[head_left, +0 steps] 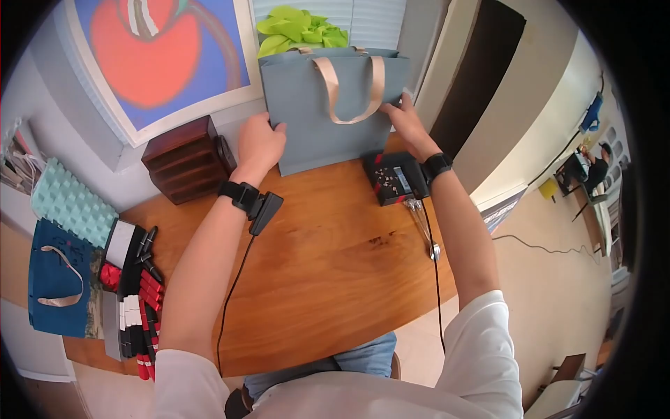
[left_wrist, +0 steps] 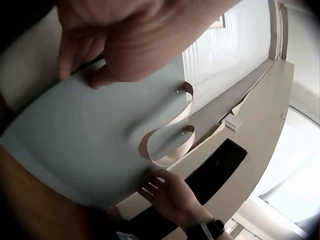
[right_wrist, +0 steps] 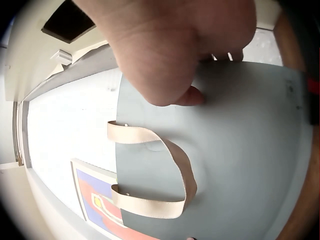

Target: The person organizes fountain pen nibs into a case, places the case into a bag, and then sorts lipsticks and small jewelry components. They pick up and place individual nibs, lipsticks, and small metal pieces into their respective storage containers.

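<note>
A grey-blue paper bag (head_left: 300, 115) with beige ribbon handles (head_left: 377, 84) stands upright at the table's back. My left hand (head_left: 259, 145) holds its left side edge, the thumb on the front face; in the left wrist view that thumb lies against the bag (left_wrist: 95, 135) and the fingers reach round the edge. On the right side edge, my right hand (head_left: 410, 127) grips with its thumb on the front, and the right wrist view shows the fingers partly hidden behind the bag (right_wrist: 240, 150).
Left of the bag stands a dark wooden box (head_left: 183, 162). A black box (head_left: 392, 178) with small items lies at the right, metal utensils (head_left: 423, 222) beside it. Red and black items, a teal basket (head_left: 73, 199) and a blue bag (head_left: 56, 279) line the left. Green fabric (head_left: 296, 29) shows behind.
</note>
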The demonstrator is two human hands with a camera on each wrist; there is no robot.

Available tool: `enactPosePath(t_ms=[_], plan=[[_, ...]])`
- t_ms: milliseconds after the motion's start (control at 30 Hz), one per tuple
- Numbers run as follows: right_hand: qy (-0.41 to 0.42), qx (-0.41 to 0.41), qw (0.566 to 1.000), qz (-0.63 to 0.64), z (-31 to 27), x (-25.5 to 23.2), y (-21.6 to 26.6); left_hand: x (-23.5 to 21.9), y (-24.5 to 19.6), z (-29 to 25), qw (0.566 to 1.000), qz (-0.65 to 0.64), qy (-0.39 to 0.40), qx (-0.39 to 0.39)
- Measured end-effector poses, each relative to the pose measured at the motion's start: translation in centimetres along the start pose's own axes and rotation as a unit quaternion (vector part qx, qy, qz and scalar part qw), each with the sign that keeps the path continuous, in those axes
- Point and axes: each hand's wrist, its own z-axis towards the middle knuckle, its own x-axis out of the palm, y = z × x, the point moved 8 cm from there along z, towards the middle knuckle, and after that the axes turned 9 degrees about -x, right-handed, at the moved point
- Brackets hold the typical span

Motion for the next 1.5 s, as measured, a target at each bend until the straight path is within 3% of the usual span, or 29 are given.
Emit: enactPosePath(t_ms=[167, 267, 400, 500, 567, 667, 800, 900, 967, 1067, 1100, 1133, 1267, 1333, 1367, 1433, 1500], plan=[[0.041, 0.028, 0.999, -0.004, -0.7, 0.6, -0.6, 0.4, 0.3, -0.4, 1.0, 0.002, -0.019, 0.017], [0.07, 0.077, 0.989, -0.108, -2.0, -0.1, -0.7, 1.2, -0.2, -1.2, 0.998, -0.037, -0.017, 0.043], [0.088, 0.087, 0.989, -0.083, -1.3, -0.1, -3.1, 1.7, 0.5, -1.7, 1.0, -0.026, 0.0, -0.013], [0.058, 0.058, 0.996, -0.029, -0.6, -0.9, -2.1, 3.0, 0.5, -1.1, 0.998, -0.047, 0.025, -0.034], [0.023, 0.064, 0.996, -0.055, 0.0, -2.1, -3.5, 5.3, 0.4, -0.6, 0.995, -0.076, 0.051, -0.043], [-0.011, 0.039, 0.998, -0.045, 0.6, -2.9, -5.2, 6.7, -0.1, -0.5, 0.995, -0.095, 0.029, -0.011], [-0.026, -0.002, 0.999, -0.02, 2.5, -4.0, -8.9, 8.9, -1.2, -0.6, 0.987, -0.131, 0.092, -0.021], [-0.06, 0.029, 0.996, -0.056, 0.8, -3.8, -7.6, 11.0, -1.1, 0.4, 0.974, -0.172, 0.146, -0.019], [-0.053, 0.045, 0.977, -0.201, 0.2, -3.5, -7.7, 10.9, -2.5, -0.5, 0.968, -0.186, 0.166, -0.013], [0.036, -0.018, 0.961, -0.274, -0.8, -1.7, -4.9, 11.4, -3.1, -1.8, 0.949, -0.213, 0.226, -0.043], [0.083, -0.051, 0.948, -0.304, -1.4, -0.7, -3.2, 11.1, -3.1, -1.8, 0.954, -0.22, 0.204, -0.021], [0.113, -0.033, 0.953, -0.278, -1.8, -0.3, -2.4, 10.7, -3.1, -1.7, 0.957, -0.226, 0.181, 0.001], [0.125, -0.025, 0.977, -0.17, -3.2, 1.5, -0.3, 11.2, -1.4, 0.1, 0.972, -0.189, 0.139, 0.001], [0.169, -0.078, 0.981, -0.046, -4.1, 4.1, 1.5, 10.5, -0.9, 1.9, 0.978, -0.202, 0.017, 0.049], [0.165, -0.082, 0.982, -0.045, -4.4, 4.9, 2.2, 9.7, -1.9, 1.7, 0.978, -0.201, 0.016, 0.055], [0.181, -0.036, 0.979, -0.085, -5.3, 6.7, 2.4, 8.2, -4.9, 0.5, 0.989, -0.004, -0.03, 0.147], [0.198, -0.052, 0.975, -0.081, -6.0, 8.0, 3.4, 7.9, -5.9, -0.1, 0.985, 0.032, -0.056, 0.162]])
